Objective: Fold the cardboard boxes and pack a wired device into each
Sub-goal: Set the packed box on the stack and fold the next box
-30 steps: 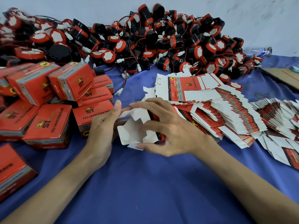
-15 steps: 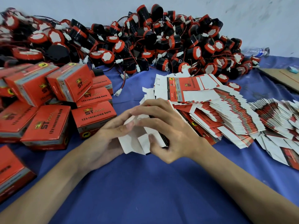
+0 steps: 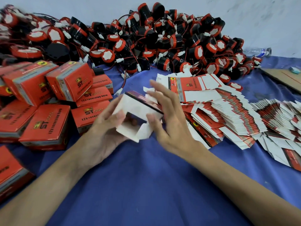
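A half-formed cardboard box (image 3: 138, 108), white inside and red outside, sits between my hands above the blue cloth, its open end facing me with loose flaps hanging. My left hand (image 3: 104, 131) grips its left side from below, thumb on the near wall. My right hand (image 3: 169, 118) holds the right side, thumb on the white panel, fingers spread behind it. Flat unfolded box blanks (image 3: 219, 111) fan out to the right. A heap of black-and-red wired devices (image 3: 146, 41) lies along the far wall.
Closed red boxes (image 3: 48, 111) are stacked at the left, one more at the near left edge (image 3: 9, 172). A brown cardboard sheet (image 3: 286, 77) and a plastic bottle (image 3: 259, 52) lie at the far right. The blue cloth (image 3: 146, 185) covers the table.
The flat blank has been opened into a box shape and lifted off the cloth. Both hands rose with it, and the right fingers spread apart.
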